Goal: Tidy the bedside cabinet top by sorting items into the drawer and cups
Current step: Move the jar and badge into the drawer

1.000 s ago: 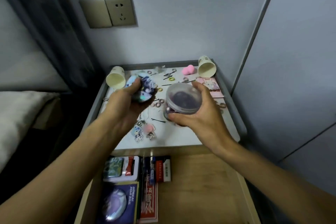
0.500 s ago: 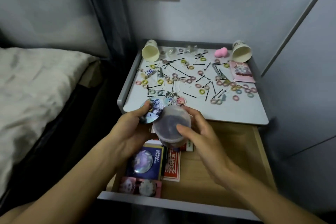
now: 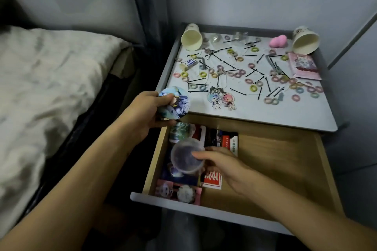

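— What's my right hand doing?

— Its fingers are curled round a clear round tub, flat face turned up at the camera. It's low in the open drawer, over the card packs on the left. It's round, so there's no long axis to call.

— And my left hand?

— It pinches a round picture badge, print upward and tilted, by the front left corner of the cabinet top.

— Beyond that I see the left paper cup and right paper cup lying on their sides at the back, mouths toward me. Hair ties and bobby pins are strewn between them.
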